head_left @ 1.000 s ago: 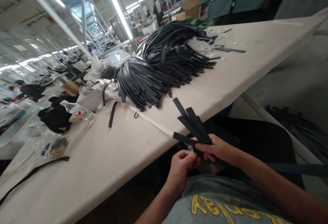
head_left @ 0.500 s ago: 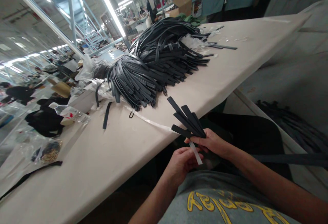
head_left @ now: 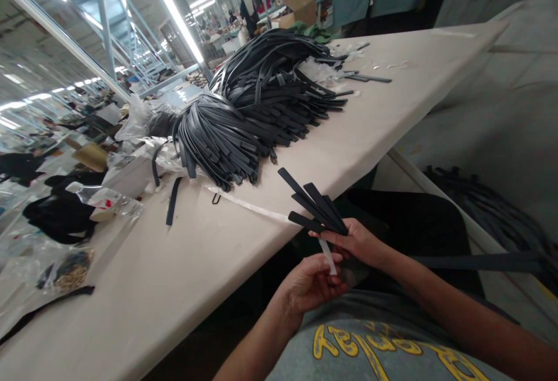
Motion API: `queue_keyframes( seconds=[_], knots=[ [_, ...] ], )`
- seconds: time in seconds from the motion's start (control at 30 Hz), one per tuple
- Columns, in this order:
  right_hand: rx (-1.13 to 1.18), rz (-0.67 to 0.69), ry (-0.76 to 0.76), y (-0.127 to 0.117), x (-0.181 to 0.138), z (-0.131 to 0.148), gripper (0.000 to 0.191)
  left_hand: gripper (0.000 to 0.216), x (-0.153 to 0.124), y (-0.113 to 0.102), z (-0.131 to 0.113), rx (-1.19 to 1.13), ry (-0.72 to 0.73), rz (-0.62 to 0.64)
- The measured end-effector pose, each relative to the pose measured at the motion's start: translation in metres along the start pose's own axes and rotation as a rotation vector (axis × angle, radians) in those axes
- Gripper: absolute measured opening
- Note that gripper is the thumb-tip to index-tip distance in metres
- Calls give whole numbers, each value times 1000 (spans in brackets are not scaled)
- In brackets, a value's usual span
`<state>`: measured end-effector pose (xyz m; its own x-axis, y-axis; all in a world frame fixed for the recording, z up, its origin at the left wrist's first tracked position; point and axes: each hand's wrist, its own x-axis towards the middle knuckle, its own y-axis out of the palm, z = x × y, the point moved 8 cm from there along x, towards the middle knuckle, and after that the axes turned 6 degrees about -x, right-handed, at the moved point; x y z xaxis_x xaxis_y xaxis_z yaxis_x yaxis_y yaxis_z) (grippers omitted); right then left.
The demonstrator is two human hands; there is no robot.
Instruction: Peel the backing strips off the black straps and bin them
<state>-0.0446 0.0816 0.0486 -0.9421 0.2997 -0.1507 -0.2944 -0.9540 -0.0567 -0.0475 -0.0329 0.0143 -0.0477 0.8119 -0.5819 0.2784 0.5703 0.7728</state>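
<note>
My right hand [head_left: 360, 244] grips the ends of several black straps [head_left: 311, 203], which fan up and left over the table edge. Just below it, my left hand [head_left: 311, 282] pinches a thin white tape strip [head_left: 326, 257] that hangs from the strap ends. Both hands are held in front of my chest, just off the near edge of the long white table [head_left: 183, 276]. A large heap of black straps [head_left: 257, 102] lies on the table beyond my hands.
One loose black strap [head_left: 171, 202] and a clear tape strip [head_left: 248, 206] lie near the heap. Clear plastic bags [head_left: 104, 200] and a bag of metal parts [head_left: 65, 273] sit at the left. More straps [head_left: 366, 78] lie further along. People work at distant tables.
A white tape strip has come away from the strap ends, and my left hand has opened a little and dropped slightly. The view has shifted slightly to the right.
</note>
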Motion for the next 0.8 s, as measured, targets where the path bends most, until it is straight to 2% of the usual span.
queue_keyframes(
  seconds=[0.17, 0.3, 0.43, 0.53, 0.67, 0.8],
  knots=[
    [-119, -280, 83, -54, -37, -3, 63, 30, 11, -3, 7, -17, 19, -20],
    [-208, -346, 155, -81, -87, -10, 64, 33, 22, 1, 7, -9, 102, -45],
    [-262, -298, 240, -80, -129, -22, 65, 38, 32, 5, 4, -25, 209, -99],
    [-305, -270, 268, -73, -145, -31, 63, 34, 37, 7, 2, -14, 246, -109],
    [-318, -233, 260, -63, -148, -35, 59, 26, 39, 7, 2, -15, 243, -129],
    [-348, -202, 225, -58, -143, -27, 54, 27, 40, 4, 4, -44, 244, -161]
  ],
)
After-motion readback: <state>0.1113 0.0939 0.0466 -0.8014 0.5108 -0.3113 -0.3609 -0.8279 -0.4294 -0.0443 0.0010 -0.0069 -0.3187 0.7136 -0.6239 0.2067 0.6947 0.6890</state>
